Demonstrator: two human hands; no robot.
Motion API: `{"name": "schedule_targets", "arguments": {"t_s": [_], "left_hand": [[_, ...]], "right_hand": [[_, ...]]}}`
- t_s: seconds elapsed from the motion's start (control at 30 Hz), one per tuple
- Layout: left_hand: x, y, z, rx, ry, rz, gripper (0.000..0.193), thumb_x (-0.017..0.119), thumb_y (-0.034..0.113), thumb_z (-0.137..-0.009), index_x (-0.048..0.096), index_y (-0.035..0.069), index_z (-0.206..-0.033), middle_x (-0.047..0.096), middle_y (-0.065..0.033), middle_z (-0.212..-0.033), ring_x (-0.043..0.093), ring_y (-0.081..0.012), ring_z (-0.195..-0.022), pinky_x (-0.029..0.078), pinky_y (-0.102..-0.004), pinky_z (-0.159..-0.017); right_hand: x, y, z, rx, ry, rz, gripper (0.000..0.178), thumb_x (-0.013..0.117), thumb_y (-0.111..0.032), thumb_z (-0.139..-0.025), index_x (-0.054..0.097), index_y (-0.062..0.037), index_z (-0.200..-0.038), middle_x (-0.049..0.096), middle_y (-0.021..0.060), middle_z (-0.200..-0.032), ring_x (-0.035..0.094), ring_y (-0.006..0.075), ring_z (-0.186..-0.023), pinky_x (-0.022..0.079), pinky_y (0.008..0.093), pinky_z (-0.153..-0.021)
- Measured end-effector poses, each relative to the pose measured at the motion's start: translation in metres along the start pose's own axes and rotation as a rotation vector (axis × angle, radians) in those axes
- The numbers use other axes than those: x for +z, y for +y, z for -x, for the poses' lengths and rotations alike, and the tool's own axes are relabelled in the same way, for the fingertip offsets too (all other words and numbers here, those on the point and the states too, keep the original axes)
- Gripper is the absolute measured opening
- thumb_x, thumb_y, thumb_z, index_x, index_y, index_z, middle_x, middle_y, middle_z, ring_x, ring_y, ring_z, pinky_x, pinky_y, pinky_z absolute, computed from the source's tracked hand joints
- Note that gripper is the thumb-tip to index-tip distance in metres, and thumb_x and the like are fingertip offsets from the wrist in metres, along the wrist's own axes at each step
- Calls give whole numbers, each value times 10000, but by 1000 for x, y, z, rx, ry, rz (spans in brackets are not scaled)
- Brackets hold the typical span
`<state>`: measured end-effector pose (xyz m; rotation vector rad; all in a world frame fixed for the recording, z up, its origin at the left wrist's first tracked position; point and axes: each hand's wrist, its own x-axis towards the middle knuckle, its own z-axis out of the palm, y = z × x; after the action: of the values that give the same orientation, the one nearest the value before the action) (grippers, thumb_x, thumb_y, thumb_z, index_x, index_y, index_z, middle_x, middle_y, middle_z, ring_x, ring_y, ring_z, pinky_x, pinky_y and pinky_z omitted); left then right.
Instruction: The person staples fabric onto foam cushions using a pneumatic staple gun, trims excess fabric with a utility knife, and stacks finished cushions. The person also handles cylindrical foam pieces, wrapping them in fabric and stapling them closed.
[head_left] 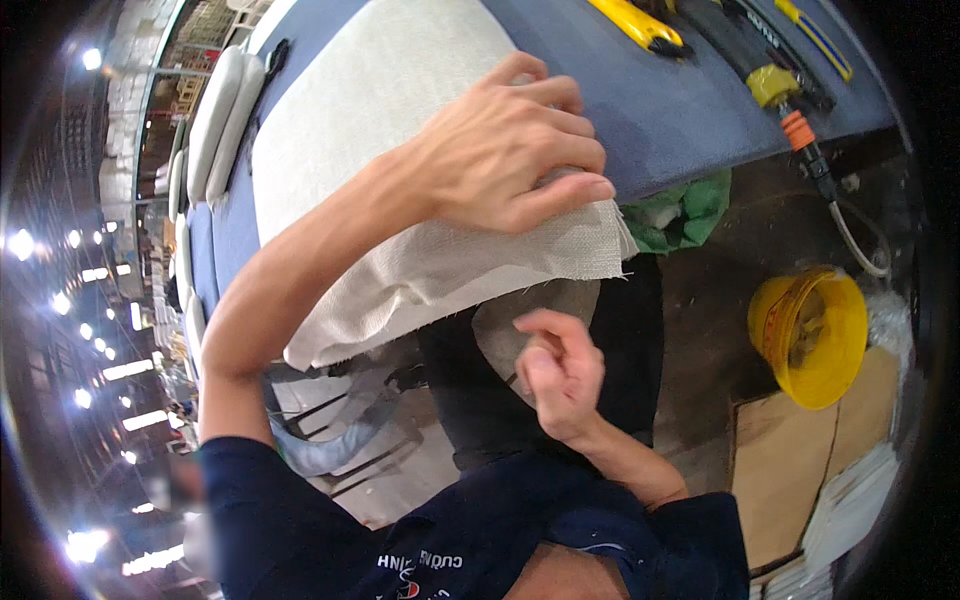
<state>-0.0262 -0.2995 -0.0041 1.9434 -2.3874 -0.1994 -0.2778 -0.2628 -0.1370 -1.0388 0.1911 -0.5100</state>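
A cushion-like panel (385,90) in cream woven fabric lies on the blue covered table, its near end over the edge toward my lap. Loose frayed fabric (470,262) hangs from that end. My left hand (515,150) grips the panel's right near corner, fingers bent over it and thumb along the fabric. Below the hanging edge, my right hand (562,375) is held apart from the panel, above my lap. Its fingers are curled in, the index finger bent out to the left; whatever they may pinch is hidden.
On the blue table (660,140) lie a yellow-and-black tool (640,25), a black air tool with a hose (795,130) and a yellow-and-blue handled tool (815,40). Green cloth (690,215) hangs below. A yellow bucket (810,340) and cardboard (790,450) are right; pale cushions (225,120) left.
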Motion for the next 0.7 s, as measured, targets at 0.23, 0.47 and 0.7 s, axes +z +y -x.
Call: {"name": "schedule_targets", "arguments": {"t_s": [0.23,0.47,0.7], "left_hand": [[-10,15,15,-39,68,95,446,521,366,-1086,790,55,-911,749,-90,-836,695,-286,-885,459,-453,-1038],[-3,19,0,-145,-45,18,433,538,373,-1073,819,72,-938,769,-103,-862,692,-288,-868,464,-439,-1018],[7,27,10,80,159,70,279,635,340,-995,808,124,-959,681,-126,-1224,634,-305,-1118,440,-452,-1069]], "right_hand": [[28,21,-13,-71,45,-178,463,567,-69,-1046,412,58,-1464,668,98,-729,573,89,-572,470,245,-512],[4,5,-65,-46,131,14,380,594,-341,-1105,653,9,-967,621,38,-687,536,78,-513,362,235,-423],[-46,4,-78,-126,-108,158,421,569,-277,-1125,672,1,-825,642,12,-712,531,72,-576,420,264,-509]]}}
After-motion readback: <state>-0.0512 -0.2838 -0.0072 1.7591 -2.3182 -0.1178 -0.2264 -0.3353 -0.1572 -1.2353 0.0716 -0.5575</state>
